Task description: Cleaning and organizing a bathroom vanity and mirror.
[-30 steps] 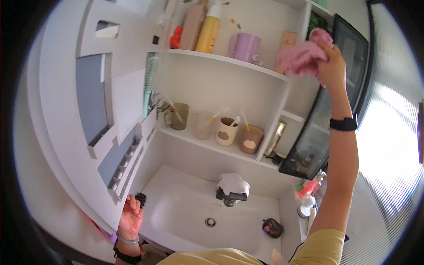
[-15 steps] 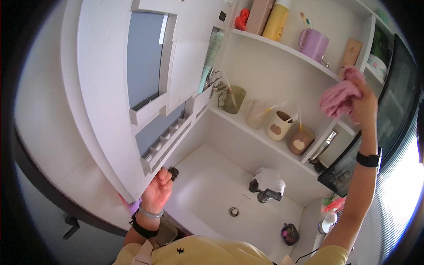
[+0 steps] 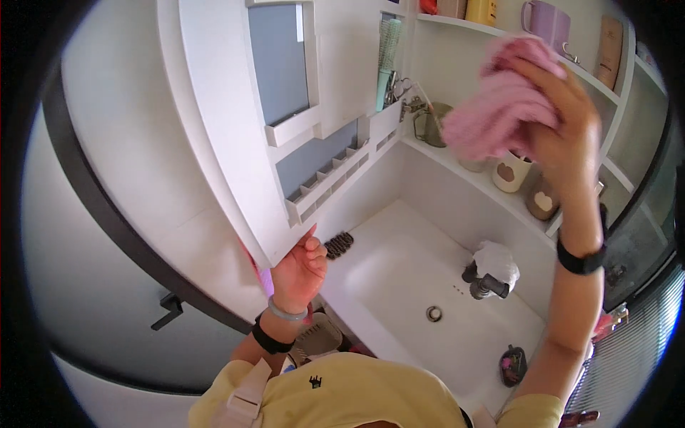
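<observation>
My right hand (image 3: pixel 564 128) is raised at the upper right, its fingers closed round a bunched pink cloth (image 3: pixel 503 100). The cloth hangs in front of the shelves and hides part of the cups behind it. At the lower corner of the open white cabinet door (image 3: pixel 214 128), my left hand (image 3: pixel 301 269) has its fingers curled against the door's bottom edge. Shallow trays and small compartments line the door's inner face. A green hairbrush (image 3: pixel 387 60) stands in the door's holder beside some metal tools.
Below is a white sink (image 3: pixel 399 264) with a black tap (image 3: pixel 489 285) and a dark coil (image 3: pixel 339 245) on its rim. A purple mug (image 3: pixel 548 25) stands on the upper shelf; cups with toothbrushes, including a cream cup (image 3: pixel 511 173), line the lower one. A dark dish (image 3: pixel 512 366) sits at the sink's near right.
My right hand has brought the pink cloth leftward, away from the shelf's right end. The whole view has shifted, with the door and sink now farther right. My left hand stays at the door's corner.
</observation>
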`<state>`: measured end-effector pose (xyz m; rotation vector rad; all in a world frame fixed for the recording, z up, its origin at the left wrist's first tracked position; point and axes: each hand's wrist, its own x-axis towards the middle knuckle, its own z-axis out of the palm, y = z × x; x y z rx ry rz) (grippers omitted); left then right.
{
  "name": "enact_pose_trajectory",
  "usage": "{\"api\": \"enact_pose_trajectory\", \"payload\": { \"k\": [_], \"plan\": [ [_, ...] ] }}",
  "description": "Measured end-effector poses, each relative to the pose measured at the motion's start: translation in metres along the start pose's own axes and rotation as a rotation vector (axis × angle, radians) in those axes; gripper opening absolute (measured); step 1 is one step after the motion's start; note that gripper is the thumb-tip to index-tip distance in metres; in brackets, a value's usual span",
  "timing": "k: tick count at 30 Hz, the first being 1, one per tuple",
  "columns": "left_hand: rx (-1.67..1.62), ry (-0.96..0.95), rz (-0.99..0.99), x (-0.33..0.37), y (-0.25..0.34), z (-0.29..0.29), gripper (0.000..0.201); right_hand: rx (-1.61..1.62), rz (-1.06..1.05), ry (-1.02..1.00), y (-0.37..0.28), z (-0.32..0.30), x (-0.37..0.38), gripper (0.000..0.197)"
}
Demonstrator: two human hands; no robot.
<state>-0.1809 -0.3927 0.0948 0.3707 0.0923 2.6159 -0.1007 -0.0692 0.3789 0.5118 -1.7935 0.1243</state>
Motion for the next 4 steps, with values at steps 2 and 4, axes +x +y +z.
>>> {"api": "enact_pose_trajectory", "payload": {
  "k": [2,4],
  "plan": [
    [0.057,-0.009,0.001,-0.007,0.000,0.008,0.052,0.035,0.023,0.024,-0.003,0.036,0.009,0.054],
    [0.163,0.118,0.039,-0.017,0.001,0.020,0.076,0.196,0.056,0.231,-0.013,0.073,0.026,0.052]
  ]
}}
